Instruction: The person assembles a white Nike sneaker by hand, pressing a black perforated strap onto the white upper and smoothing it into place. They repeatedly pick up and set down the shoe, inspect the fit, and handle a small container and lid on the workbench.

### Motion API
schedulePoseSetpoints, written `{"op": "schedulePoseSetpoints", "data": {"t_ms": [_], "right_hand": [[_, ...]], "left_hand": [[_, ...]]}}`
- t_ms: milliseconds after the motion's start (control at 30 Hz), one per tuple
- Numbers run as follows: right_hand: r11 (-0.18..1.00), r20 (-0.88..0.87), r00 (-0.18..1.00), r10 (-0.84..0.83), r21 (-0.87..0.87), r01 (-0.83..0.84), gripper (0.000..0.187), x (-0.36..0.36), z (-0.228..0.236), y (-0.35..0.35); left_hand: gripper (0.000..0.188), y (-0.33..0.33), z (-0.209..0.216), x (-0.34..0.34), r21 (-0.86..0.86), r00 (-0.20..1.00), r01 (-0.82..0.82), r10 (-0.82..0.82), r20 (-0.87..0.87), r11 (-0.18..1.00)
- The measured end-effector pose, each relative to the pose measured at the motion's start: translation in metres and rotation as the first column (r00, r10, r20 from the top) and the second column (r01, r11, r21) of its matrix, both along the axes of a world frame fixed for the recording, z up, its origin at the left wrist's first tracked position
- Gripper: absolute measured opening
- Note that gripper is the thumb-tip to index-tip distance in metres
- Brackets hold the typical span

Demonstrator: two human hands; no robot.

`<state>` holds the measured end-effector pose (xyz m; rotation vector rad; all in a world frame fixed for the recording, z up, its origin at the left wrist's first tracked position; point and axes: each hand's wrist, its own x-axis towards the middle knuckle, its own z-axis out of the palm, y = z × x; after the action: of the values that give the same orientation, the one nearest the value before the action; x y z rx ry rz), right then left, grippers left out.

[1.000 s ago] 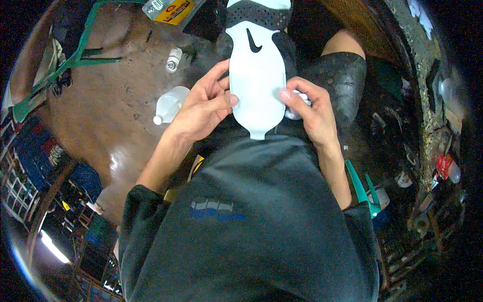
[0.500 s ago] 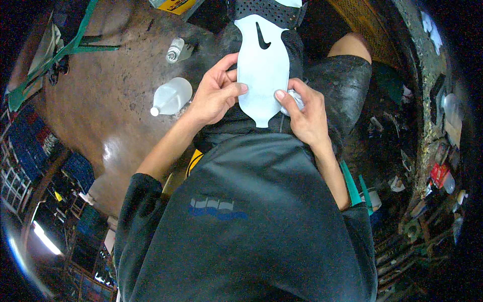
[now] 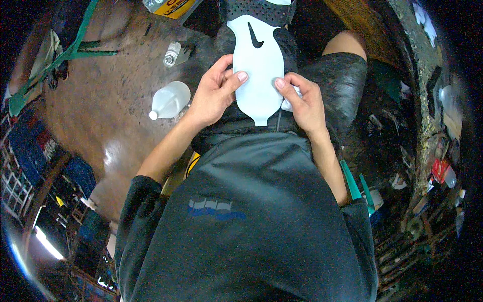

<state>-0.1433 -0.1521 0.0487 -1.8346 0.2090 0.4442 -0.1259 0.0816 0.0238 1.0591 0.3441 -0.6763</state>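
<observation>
A smooth white panel (image 3: 259,95) with a black curved mark lies over my lap, waisted near its far end and ending in a small tab near my belly. My left hand (image 3: 214,93) pinches its left edge, thumb on top and fingers behind. On the opposite edge my right hand (image 3: 306,103) grips it the same way. Under the right hand's curled fingers is a crumpled white cloth-like wad (image 3: 288,104), partly hidden. A black perforated piece (image 3: 256,12) meets the panel's far end; whether the two are joined I cannot tell.
On the brown floor to the left lie a translucent white bottle (image 3: 171,99) and a smaller clear bottle (image 3: 172,54). A yellow-labelled container (image 3: 173,7) stands at the far left. Green metal legs (image 3: 75,48) rise at the left. Along the right runs a rough ledge (image 3: 425,126) with litter.
The panel and both hands sit slightly farther left and up in the picture, and the thumbs have slid a little up the panel's edges. Both hands keep their grip.
</observation>
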Motion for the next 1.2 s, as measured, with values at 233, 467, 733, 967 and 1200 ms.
{"op": "schedulePoseSetpoints", "data": {"t_ms": [233, 467, 733, 967, 1200], "right_hand": [[0.947, -0.256, 0.954, -0.156, 0.237, 0.219, 0.057, -0.001, -0.007, -0.011], [0.453, -0.277, 0.927, -0.254, 0.813, 0.367, 0.04, 0.001, -0.013, -0.033], [0.467, -0.212, 0.869, -0.447, 0.773, 0.429, 0.047, -0.002, 0.009, -0.028], [0.628, -0.049, 0.845, -0.532, 0.646, 0.433, 0.035, 0.021, 0.049, -0.055], [0.796, 0.104, 0.922, -0.374, 0.545, 0.262, 0.041, 0.036, 0.065, -0.072]], "left_hand": [[0.077, 0.005, 0.009, 0.0, -0.069, 0.969, 0.178, -0.163, 0.187, 0.982], [0.051, 0.049, 0.069, 0.024, 0.347, 0.896, 0.357, -0.423, 0.134, 0.867], [0.074, 0.083, -0.004, 0.043, 0.711, 0.932, -0.02, -0.244, 0.267, 0.702], [0.069, 0.048, 0.039, 0.029, 0.795, 0.652, 0.445, -0.758, 0.027, 0.411], [0.06, 0.014, 0.163, 0.087, 0.753, 0.405, 0.397, -0.837, 0.369, 0.524]]}}
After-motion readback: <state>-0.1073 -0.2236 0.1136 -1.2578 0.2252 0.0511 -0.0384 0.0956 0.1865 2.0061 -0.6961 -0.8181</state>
